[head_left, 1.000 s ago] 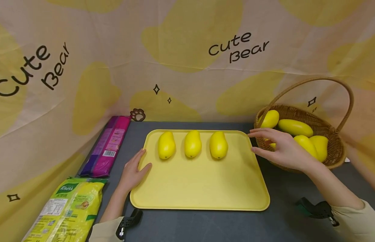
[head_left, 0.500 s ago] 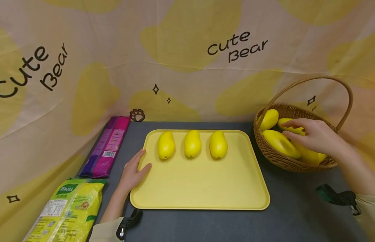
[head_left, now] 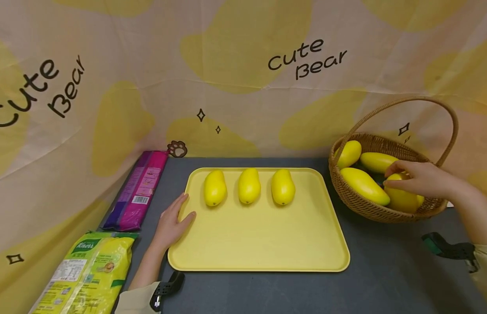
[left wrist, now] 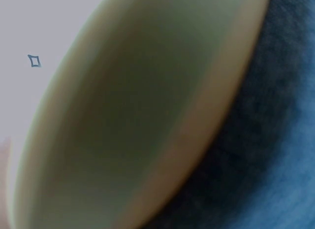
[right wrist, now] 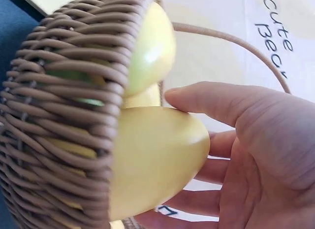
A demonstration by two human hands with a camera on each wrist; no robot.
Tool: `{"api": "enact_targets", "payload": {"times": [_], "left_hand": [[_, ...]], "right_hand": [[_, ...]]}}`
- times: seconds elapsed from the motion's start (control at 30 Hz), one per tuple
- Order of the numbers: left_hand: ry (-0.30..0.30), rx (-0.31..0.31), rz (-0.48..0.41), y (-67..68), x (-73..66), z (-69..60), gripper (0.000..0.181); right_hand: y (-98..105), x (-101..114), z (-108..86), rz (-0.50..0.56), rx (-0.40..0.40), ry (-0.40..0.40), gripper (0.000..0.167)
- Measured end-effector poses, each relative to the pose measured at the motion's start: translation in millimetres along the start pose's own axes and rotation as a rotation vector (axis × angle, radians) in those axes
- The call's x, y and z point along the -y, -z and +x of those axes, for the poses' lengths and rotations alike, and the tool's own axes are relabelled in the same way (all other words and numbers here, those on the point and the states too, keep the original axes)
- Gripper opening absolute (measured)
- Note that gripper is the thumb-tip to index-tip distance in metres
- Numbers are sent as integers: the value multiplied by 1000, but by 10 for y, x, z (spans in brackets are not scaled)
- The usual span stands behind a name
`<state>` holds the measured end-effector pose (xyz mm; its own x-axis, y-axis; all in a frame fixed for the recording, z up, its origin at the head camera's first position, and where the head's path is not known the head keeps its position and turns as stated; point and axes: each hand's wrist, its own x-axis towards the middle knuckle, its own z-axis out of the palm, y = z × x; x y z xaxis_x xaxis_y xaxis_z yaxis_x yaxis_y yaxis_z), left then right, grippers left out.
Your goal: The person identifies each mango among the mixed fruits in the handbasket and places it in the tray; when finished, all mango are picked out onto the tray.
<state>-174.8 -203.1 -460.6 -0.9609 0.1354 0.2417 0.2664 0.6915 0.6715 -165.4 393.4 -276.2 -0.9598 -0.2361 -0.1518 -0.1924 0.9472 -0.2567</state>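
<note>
My right hand (head_left: 428,179) reaches into a wicker basket (head_left: 357,205), its thumb and fingers curled round a yellow mango (head_left: 402,201). In the right wrist view, the thumb lies along the near side of that mango (right wrist: 157,155), with the other fingers behind it. Beside it in the basket is another mango (head_left: 363,185) with a greenish tip; more lie behind. My left hand (head_left: 170,224) rests with extended fingers on the left rim of a yellow tray (head_left: 259,244). Three mangoes (head_left: 249,186) stand in a row along the tray's far side. The left wrist view is mostly blocked by a blur.
Left of the tray lie a pink and purple packet (head_left: 139,189) and a yellow-green Knorr bag (head_left: 86,270). The basket's tall handle (head_left: 424,99) arches over its opening. A printed cloth (head_left: 235,52) closes off the back and sides of the dark table (head_left: 267,292).
My right hand has moved from the tray's right edge into the basket and onto a mango. A mango now lies at the basket's front left. The left hand has stayed put.
</note>
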Motion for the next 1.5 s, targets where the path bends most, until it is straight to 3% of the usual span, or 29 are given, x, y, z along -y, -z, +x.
{"api": "enact_targets", "payload": {"times": [0.27, 0.43, 0.53, 0.77, 1.13, 1.27, 1.5], "left_hand": [[-1, 7, 4, 14, -18, 0, 62], [6, 11, 8, 12, -18, 1, 63], [9, 11, 6, 13, -20, 0, 63], [12, 11, 3, 9, -18, -11, 63], [3, 3, 4, 18, -10, -6, 63], [5, 6, 6, 22, -9, -1, 63], [13, 16, 5, 19, -1, 5, 63]], "right_hand": [[31, -137, -129, 44, 51, -7, 42], [17, -193, -212, 18, 100, 4, 45], [12, -201, -250, 69, 112, -28, 49], [78, -154, -325, 106, -51, -64, 49], [58, 41, -410, 277, -326, -176, 59], [-39, 145, -412, 355, -431, -160, 59], [-174, 432, -364, 385, -538, -126, 59]]}}
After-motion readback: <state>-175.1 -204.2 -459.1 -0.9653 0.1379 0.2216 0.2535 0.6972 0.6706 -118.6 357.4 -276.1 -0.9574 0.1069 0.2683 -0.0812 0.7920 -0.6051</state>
